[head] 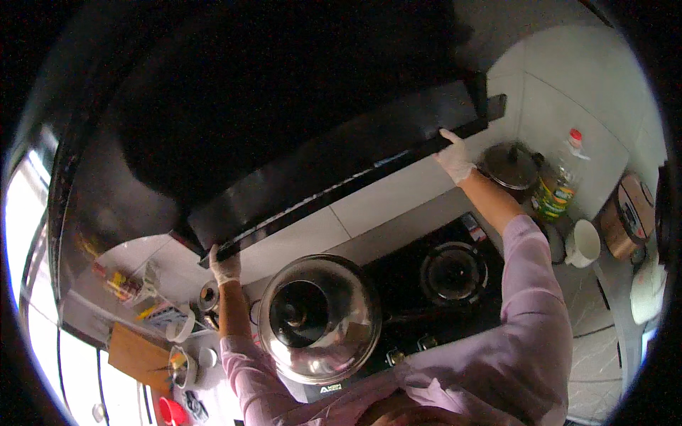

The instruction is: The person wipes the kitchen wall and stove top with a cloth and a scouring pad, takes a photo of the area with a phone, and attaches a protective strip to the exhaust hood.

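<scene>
Both my arms reach up to a long black range hood panel. My left hand, in a thin pale glove, has its fingers at the panel's lower left corner. Near the right end, my right hand, gloved too, grips the same lower edge with the thumb on the front face. Beneath the panel, a large steel pot with a domed lid stands on the left part of a black gas hob. The hob's right burner is bare.
Right: a dark lidded pot, an oil bottle with a red cap, a white mug and a brown appliance. Left: a wooden cutting board, a utensil container, a red cup and a small lidded pot.
</scene>
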Available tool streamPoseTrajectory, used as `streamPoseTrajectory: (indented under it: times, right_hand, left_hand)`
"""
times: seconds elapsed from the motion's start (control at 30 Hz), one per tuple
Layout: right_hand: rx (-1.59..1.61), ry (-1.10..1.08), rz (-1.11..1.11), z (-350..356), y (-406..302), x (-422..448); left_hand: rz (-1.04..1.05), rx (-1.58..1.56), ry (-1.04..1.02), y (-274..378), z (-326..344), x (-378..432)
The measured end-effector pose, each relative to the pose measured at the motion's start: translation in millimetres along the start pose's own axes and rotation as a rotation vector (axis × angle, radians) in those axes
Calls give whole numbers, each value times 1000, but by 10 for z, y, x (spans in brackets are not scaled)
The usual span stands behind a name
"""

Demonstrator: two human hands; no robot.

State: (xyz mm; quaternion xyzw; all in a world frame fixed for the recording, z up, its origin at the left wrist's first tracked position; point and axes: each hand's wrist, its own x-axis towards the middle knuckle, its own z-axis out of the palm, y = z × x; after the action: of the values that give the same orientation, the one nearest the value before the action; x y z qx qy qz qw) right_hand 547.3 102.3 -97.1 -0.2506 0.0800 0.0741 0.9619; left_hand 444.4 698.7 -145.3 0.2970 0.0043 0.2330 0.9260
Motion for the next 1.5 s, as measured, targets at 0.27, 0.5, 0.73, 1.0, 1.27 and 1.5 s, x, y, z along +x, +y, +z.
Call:
streamPoseTrajectory:
  times: [0.27, 0.5, 0.73, 1.0, 1.27, 1.5]
  right_hand:
    - [-3, 8, -223, -512, -516, 380]
    - [29, -200, -272, -418, -514, 185]
    - [-15, 35, -207, -342, -422, 159]
    - [-149, 59, -350, -228, -279, -23]
    - [-24, 147, -311, -197, -277, 73]
    - [-28, 185, -329, -206, -332, 85]
  left_hand:
    - [-60, -76, 114, -450, 419, 24]
    - [-37, -59, 102, -498, 319, 45]
    - [-73, -70, 31, -435, 296, 17]
    - [-44, 18, 70, -462, 459, -114]
    - [-24, -98, 94, -544, 327, 42]
    - [-42, -107, 39, -567, 251, 132]
